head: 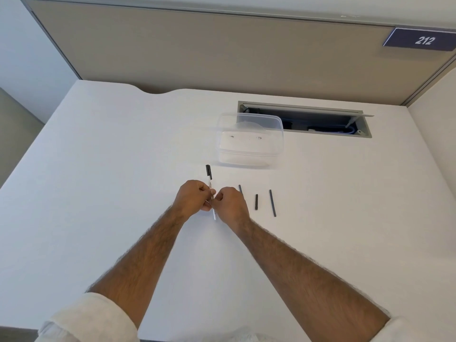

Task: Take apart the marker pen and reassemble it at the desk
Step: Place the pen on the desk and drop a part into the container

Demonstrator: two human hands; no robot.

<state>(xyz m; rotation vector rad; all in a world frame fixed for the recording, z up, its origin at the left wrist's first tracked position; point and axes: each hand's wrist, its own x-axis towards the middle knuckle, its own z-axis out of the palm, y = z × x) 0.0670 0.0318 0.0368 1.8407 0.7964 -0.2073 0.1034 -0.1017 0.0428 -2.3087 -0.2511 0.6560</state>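
Observation:
A white marker pen (210,182) with a black cap (208,170) at its far end is held over the white desk (98,169). My left hand (191,197) and my right hand (230,204) both pinch its white barrel, fingertips meeting near the middle. The barrel's near end pokes out below my right hand. Three black loose parts lie on the desk to the right: a thin rod (240,188) partly hidden behind my right hand, a short piece (256,201), and a longer rod (272,203).
A clear plastic container (250,140) stands behind the pen. Further back right is an open cable tray slot (306,118) in the desk. A beige partition wall (197,53) with a "212" sign (423,40) bounds the far edge.

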